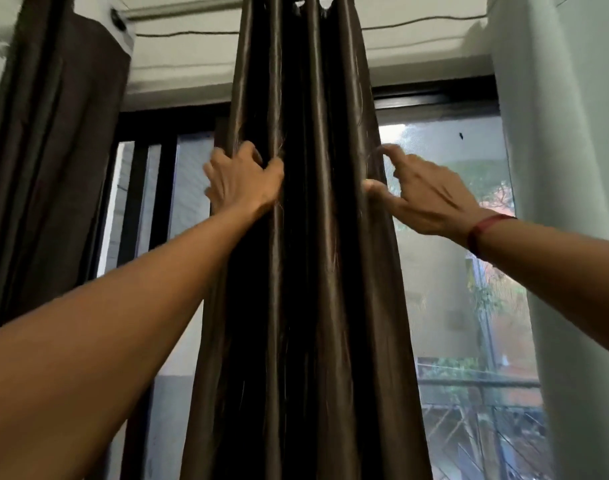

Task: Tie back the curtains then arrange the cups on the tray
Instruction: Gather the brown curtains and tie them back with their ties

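1. Two hands work one curtain (306,237). My left hand (242,178) is closed on a fold at the bundle's left edge, fingers curled round the cloth, thumb pressing from the front, so the pleats stay packed.
2. My right hand (424,199) pinches the right edge narrowly between thumb and forefinger; the other fingers are spread loose. I judge this hand is drawing the outer fold inward.
3. Between my hands the curtain hangs gathered in a narrow column from the rod at 12 o'clock down past the frame's bottom edge. No tie-back is around it that I can see.
4. A second curtain (54,168) hangs at 9 o'clock, apart from mine.
5. At 3 o'clock the window (445,289) is uncovered.
6. Cups and tray are out of view, so that part is not yet begun.
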